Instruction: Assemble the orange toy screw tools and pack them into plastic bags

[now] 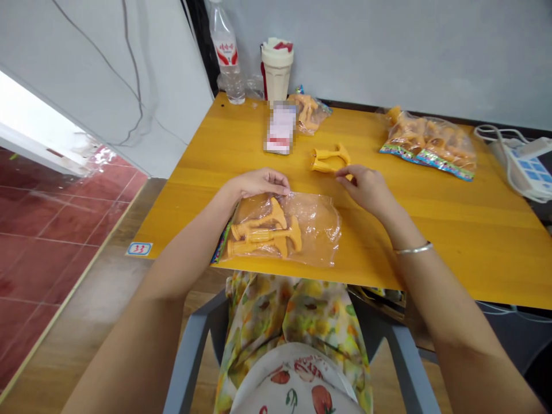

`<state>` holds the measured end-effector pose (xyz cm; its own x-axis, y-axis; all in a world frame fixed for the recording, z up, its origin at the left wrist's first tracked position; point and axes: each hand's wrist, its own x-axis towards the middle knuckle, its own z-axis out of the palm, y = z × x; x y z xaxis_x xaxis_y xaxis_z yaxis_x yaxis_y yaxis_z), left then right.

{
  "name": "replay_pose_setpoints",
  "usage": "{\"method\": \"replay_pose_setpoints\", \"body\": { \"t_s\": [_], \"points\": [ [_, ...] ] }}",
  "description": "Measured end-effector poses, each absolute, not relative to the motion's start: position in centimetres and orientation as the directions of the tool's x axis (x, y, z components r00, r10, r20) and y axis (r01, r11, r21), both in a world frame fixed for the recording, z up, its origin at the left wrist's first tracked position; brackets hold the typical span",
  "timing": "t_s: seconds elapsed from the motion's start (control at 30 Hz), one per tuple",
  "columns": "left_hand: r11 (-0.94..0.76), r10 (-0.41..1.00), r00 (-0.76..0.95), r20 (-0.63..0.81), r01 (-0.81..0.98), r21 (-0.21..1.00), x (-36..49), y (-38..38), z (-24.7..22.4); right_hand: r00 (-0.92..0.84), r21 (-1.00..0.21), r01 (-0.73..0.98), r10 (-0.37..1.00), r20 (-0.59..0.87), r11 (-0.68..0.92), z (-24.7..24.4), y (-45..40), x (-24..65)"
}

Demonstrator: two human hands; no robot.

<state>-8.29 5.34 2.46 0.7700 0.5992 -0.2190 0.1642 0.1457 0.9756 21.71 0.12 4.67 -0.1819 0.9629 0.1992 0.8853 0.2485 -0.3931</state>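
Note:
A clear plastic bag (317,230) lies flat near the table's front edge, with several orange toy hammers (276,234) inside. My left hand (263,183) is closed on the bag's far edge, thumb and fingers pinching the film. Beyond the bag, two loose orange toy hammers (325,154) lie side by side on the wooden table. My right hand (362,183) pinches the head end of the nearer one; its fingers partly hide that head.
Filled bags of orange pieces (429,141) lie at the back right, beside a white power strip (532,167). A smaller bag (307,114), a blurred phone (280,127), a cream cup (277,72) and a water bottle (228,54) stand or lie at the back.

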Motion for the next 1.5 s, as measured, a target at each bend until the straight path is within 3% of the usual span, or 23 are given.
{"method": "replay_pose_setpoints", "body": {
  "t_s": [0.23, 0.37, 0.43, 0.5, 0.57, 0.63, 0.73, 0.87, 1.1, 1.5],
  "points": [
    [0.140, 0.611, 0.761, -0.217, 0.166, 0.976, -8.4, 5.5, 2.1, -0.180, -0.140, 0.970, 0.975, 0.130, 0.198, 3.5, 2.3, 17.7],
    [0.153, 0.608, 0.765, -0.213, 0.151, 0.977, -8.3, 5.4, 2.2, -0.186, -0.144, 0.968, 0.973, 0.135, 0.205, 3.6, 1.0, 18.2],
    [0.159, 0.607, 0.767, -0.207, 0.138, 0.978, -8.2, 5.4, 2.2, -0.155, -0.265, 0.941, 0.963, 0.220, 0.212, 3.9, -0.3, 19.4],
    [0.163, 0.607, 0.770, -0.199, 0.124, 0.979, -8.2, 5.3, 2.3, -0.068, -0.496, 0.837, 0.944, 0.324, 0.231, 4.1, -2.0, 20.8],
    [0.165, 0.605, 0.772, -0.195, 0.118, 0.979, -8.2, 5.4, 2.3, 0.048, -0.747, 0.616, 0.935, 0.351, 0.249, 4.3, -3.9, 22.0],
    [0.168, 0.602, 0.774, -0.197, 0.118, 0.979, -8.2, 5.4, 2.3, 0.154, -0.915, 0.346, 0.950, 0.273, 0.207, 4.3, -6.0, 22.8],
    [0.175, 0.604, 0.771, -0.199, 0.115, 0.978, -8.2, 5.5, 2.2, 0.244, -0.996, 0.014, 0.966, 0.086, 0.085, 3.7, -8.6, 23.1],
    [0.171, 0.602, 0.773, -0.198, 0.117, 0.978, -8.2, 5.5, 2.2, 0.215, -0.961, -0.274, 0.971, -0.108, -0.046, 2.6, -10.5, 21.7],
    [0.175, 0.595, 0.783, -0.179, 0.091, 0.980, -8.2, 5.4, 2.2, 0.109, -0.818, -0.529, 0.938, -0.330, -0.226, 1.9, -10.3, 16.8],
    [0.199, 0.608, 0.771, -0.191, 0.084, 0.976, -8.4, 5.4, 2.6, -0.036, -0.825, -0.482, 0.948, -0.316, -0.294, 2.7, -9.0, 13.0]
  ]
}}
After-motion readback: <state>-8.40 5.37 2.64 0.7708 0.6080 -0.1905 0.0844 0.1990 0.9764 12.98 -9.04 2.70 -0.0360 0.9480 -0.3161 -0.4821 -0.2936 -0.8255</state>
